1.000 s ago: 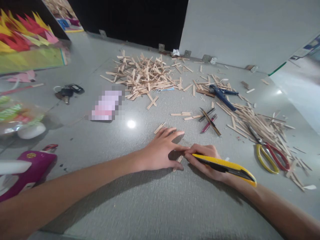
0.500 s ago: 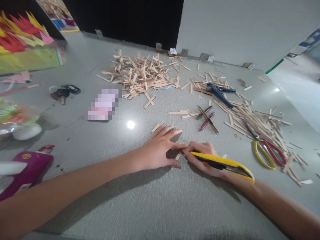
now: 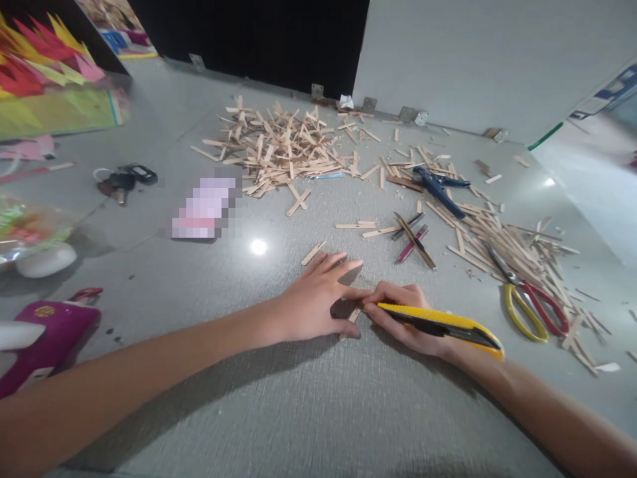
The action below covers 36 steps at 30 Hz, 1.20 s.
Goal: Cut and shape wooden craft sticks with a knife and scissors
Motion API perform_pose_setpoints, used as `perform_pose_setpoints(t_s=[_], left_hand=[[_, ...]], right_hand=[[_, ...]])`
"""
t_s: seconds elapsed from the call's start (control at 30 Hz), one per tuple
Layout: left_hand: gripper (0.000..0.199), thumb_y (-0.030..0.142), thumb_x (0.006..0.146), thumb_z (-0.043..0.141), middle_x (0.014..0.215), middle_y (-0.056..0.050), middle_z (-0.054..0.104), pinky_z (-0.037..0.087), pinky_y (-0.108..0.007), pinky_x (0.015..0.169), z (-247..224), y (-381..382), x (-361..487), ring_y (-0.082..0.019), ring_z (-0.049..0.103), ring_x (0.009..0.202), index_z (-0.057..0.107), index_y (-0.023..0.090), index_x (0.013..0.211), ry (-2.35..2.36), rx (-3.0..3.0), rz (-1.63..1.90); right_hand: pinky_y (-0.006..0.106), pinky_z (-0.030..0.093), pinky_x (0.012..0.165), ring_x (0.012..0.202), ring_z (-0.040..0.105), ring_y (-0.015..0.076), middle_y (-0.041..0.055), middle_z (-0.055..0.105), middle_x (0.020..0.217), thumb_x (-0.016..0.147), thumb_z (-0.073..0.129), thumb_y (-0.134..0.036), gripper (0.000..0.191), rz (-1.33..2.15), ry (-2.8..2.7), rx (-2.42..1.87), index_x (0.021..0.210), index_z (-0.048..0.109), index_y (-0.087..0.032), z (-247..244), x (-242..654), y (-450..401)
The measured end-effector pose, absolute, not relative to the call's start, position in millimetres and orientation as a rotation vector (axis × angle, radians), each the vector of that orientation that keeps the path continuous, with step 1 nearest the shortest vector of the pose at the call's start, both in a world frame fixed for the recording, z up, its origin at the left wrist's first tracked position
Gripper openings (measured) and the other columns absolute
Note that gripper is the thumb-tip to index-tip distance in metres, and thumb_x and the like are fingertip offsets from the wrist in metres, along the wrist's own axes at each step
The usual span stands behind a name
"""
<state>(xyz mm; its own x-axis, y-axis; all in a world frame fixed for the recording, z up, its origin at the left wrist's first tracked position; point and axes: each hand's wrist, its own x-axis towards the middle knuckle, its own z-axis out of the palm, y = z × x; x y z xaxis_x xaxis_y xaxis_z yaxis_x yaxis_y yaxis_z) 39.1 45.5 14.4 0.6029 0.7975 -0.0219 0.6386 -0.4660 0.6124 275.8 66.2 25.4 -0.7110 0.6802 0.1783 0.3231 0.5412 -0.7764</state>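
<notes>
My left hand (image 3: 318, 299) lies on the table with its fingers spread. Its thumb and index finger press near a small wooden craft stick (image 3: 355, 316), which is partly hidden beneath them. In my right hand (image 3: 403, 312) a yellow utility knife (image 3: 440, 323) is gripped, its handle slanting back over the wrist. The fingertips of that hand meet my left index fingertip beside the stick; the blade itself is hidden. Just beyond my left fingers lies a loose cut stick (image 3: 313, 253).
A heap of craft stick pieces (image 3: 283, 146) lies at the back. To the right are blue pliers (image 3: 440, 189), scissors (image 3: 530, 299), crossed pens or cutters (image 3: 413, 239) and more sticks (image 3: 502, 232). Keys (image 3: 122, 182), a blurred-out flat object (image 3: 204, 206) and a purple glue gun (image 3: 54, 332) lie left.
Both hands stay in nearly the same place, the right one still holding the utility knife. The view has shifted very slightly; nothing else visibly moved.
</notes>
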Motion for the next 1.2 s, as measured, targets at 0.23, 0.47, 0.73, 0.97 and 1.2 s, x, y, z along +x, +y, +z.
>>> perform_pose_setpoints(t_s=[0.23, 0.47, 0.73, 0.97, 1.2], left_hand=[[0.061, 0.061, 0.088, 0.086, 0.176, -0.007, 0.039, 0.02, -0.075, 0.129, 16.5, 45.2, 39.4, -0.047, 0.024, 0.165, 0.07, 0.046, 0.145, 1.141, 2.251, 0.311], [0.061, 0.062, 0.087, 0.086, 0.176, -0.007, 0.04, 0.019, -0.076, 0.13, 15.7, 46.1, 40.0, -0.047, 0.024, 0.165, 0.071, 0.046, 0.143, 1.133, 2.241, 0.336], [0.058, 0.061, 0.089, 0.085, 0.176, -0.008, 0.039, 0.021, -0.073, 0.13, 19.0, 47.0, 41.1, -0.046, 0.026, 0.165, 0.073, 0.043, 0.142, 1.165, 2.297, 0.252], [0.059, 0.06, 0.089, 0.085, 0.177, -0.005, 0.038, 0.021, -0.073, 0.13, 14.7, 46.3, 38.4, -0.046, 0.026, 0.164, 0.07, 0.046, 0.145, 1.139, 2.296, 0.327], [0.058, 0.06, 0.089, 0.085, 0.176, -0.006, 0.039, 0.02, -0.074, 0.13, 17.1, 45.9, 39.5, -0.047, 0.026, 0.164, 0.071, 0.046, 0.144, 1.143, 2.278, 0.303]], right_hand=[[0.022, 0.04, 0.053, 0.049, 0.054, 0.0081, -0.005, 0.064, 0.063, 0.107, 0.061, -0.034, 0.026, 1.033, -2.306, -0.795, 0.085, 0.065, -0.021, 26.0, 276.7, 66.7], [0.021, 0.042, 0.054, 0.054, 0.056, 0.0086, -0.0031, 0.067, 0.07, 0.109, 0.057, -0.03, 0.023, 1.031, -2.339, -0.724, 0.088, 0.064, -0.021, 23.3, 278.2, 67.5], [0.018, 0.039, 0.055, 0.055, 0.051, 0.0066, -0.0039, 0.063, 0.073, 0.11, 0.052, -0.022, 0.021, 1.003, -2.434, -0.554, 0.089, 0.059, -0.021, 23.2, 280.8, 71.1], [0.02, 0.038, 0.053, 0.052, 0.052, 0.0073, -0.0054, 0.062, 0.067, 0.107, 0.056, -0.023, 0.021, 1.035, -2.324, -0.649, 0.086, 0.058, -0.022, 20.0, 278.4, 68.4], [0.02, 0.035, 0.051, 0.05, 0.049, 0.0074, -0.0055, 0.062, 0.065, 0.107, 0.06, -0.032, 0.024, 1.061, -2.311, -0.737, 0.086, 0.062, -0.021, 24.3, 276.9, 69.4]])
